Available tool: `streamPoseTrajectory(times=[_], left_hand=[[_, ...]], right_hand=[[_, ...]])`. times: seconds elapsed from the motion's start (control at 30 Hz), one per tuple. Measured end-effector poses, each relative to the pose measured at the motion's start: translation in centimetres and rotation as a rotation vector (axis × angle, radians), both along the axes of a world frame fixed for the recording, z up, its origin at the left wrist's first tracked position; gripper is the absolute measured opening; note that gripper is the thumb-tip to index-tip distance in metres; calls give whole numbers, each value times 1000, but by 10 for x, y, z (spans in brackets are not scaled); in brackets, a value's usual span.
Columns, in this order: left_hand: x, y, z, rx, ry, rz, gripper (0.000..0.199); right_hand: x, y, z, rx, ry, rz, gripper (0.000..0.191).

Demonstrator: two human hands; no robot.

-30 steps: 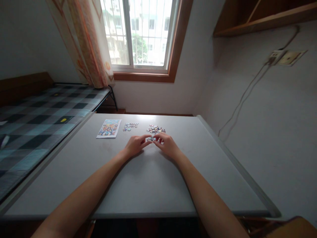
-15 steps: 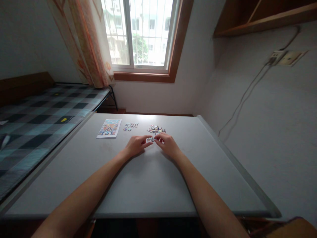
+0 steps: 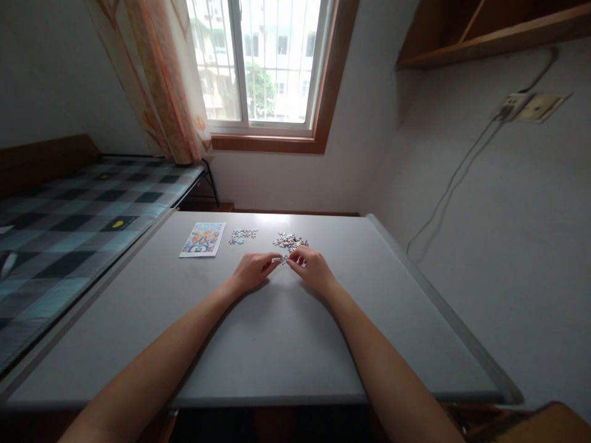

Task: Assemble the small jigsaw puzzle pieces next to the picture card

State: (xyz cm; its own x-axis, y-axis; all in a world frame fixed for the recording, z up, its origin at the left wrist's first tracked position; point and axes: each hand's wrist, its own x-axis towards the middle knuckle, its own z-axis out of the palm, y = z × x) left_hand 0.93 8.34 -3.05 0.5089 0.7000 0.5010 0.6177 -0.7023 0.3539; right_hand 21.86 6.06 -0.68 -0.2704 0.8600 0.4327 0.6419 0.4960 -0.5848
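Note:
Near the middle of the white table [image 3: 277, 332], my left hand [image 3: 253, 269] pinches the left side of a few small puzzle pieces [image 3: 283, 260]. My right hand [image 3: 314, 267] has its thumb and fingers closed on their right side. Just behind my hands lies a loose pile of puzzle pieces [image 3: 289, 240]. Farther left is a smaller group of pieces [image 3: 243, 234], spread in rough rows. A colourful printed picture sheet [image 3: 203, 239] lies flat to the left of that group.
A bed with a checked cover [image 3: 115, 197] runs along the table's left side. Behind the table are a window [image 3: 277, 67] and a curtain [image 3: 161, 80]. Cables hang from a wall socket [image 3: 540, 107] at the right, below a wooden shelf [image 3: 498, 40].
My left thumb and fingers have closed on the small pieces between my hands. My right hand has barely moved.

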Motion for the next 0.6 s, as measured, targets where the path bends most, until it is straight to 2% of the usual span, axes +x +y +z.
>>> streamPoseTrajectory(times=[0.07, 0.2, 0.33, 0.6], left_hand=[[0, -1, 1, -1, -3, -2, 28], [1, -1, 2, 5, -2, 1, 28], [1, 0, 2, 4, 3, 6, 27], [2, -4, 6, -93, -8, -11, 32]], right_hand=[[0, 0, -1, -1, 5, -9, 3], [1, 2, -3, 6, 10, 20, 11], [1, 3, -4, 12, -4, 36, 8], [0, 1, -3, 23, 6, 32, 6]])
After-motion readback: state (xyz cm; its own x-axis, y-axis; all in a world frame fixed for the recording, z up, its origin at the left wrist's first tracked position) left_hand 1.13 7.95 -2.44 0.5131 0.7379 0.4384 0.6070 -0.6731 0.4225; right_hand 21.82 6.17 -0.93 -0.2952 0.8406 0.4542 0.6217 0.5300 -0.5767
